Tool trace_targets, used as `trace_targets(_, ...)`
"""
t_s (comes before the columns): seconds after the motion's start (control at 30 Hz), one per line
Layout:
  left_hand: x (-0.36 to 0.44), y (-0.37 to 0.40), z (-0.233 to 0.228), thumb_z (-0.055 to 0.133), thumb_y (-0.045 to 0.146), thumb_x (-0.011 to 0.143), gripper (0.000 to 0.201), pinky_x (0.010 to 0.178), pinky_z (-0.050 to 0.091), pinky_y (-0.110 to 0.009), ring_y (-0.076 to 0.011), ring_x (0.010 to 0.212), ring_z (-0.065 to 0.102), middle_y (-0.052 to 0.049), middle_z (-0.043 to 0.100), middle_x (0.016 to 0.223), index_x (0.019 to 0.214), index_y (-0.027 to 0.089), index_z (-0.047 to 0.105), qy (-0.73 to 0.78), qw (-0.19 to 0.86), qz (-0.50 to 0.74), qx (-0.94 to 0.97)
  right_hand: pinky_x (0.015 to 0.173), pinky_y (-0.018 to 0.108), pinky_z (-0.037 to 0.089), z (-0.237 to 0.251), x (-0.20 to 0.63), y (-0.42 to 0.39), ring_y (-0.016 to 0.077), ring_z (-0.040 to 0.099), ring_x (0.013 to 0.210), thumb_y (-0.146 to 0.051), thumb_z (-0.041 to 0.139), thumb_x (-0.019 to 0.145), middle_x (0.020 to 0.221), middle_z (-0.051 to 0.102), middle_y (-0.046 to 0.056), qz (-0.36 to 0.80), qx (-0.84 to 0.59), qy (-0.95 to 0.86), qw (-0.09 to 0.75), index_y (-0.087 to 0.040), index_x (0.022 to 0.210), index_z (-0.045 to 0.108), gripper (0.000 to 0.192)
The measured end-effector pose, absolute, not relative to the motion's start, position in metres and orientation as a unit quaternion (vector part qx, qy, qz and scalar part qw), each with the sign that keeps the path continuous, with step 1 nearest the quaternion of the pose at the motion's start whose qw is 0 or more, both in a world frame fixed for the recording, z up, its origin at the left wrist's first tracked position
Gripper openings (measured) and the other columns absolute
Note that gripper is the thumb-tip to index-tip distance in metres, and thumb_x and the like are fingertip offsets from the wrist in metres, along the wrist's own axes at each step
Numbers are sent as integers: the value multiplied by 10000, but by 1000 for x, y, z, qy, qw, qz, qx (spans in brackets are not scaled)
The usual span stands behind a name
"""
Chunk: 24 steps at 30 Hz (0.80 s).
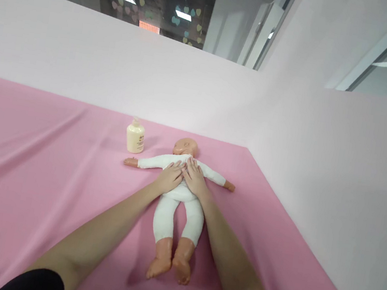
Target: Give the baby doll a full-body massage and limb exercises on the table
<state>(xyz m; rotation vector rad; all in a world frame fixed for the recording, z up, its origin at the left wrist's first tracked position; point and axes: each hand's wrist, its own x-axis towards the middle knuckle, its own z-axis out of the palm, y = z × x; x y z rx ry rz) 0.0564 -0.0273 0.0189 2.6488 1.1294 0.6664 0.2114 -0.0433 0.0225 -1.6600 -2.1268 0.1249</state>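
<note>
White walls (83, 54) stand beyond and to the right of a creased pink cloth (46, 166). Mid-cloth lies a doll (181, 193) in white, its long axis running near to far, head at the far end, feet near, arms spread sideways. Left hand (170, 177) and right hand (194, 178) rest flat and ungripping on its torso, partly covering it. Beyond its left-side arm, a pump bottle (135, 137) stands upright, out of the hands' way.

Doll (166, 214) on sheet (65, 169), left hand (171, 178) and right hand (194, 178) on its torso (180, 193), 1 bottle (135, 137) left of head (186, 147)
</note>
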Motion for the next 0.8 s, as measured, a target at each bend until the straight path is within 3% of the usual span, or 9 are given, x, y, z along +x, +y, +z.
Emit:
trace_targets(0.17,56,-28,20,286,254,929,508,1152,204,-462,-241,1408,237,-69,328,1495,1417,128,353,378,92,227,893,1158,472,143,27,211,-46,242,97,1451,-431,204,963,1558,141,49,52,-591,-777,209,-149,1478,202,587)
trace_targets(0.8,56,-24,14,323,232,925,496,1142,218,-481,-230,1407,247,-85,335,1491,1415,168,359,360,92,258,892,1138,539,146,27,212,-48,249,122,1447,-420,239,962,1538,226,-3,65,-565,-788,234,-258,1469,229,533)
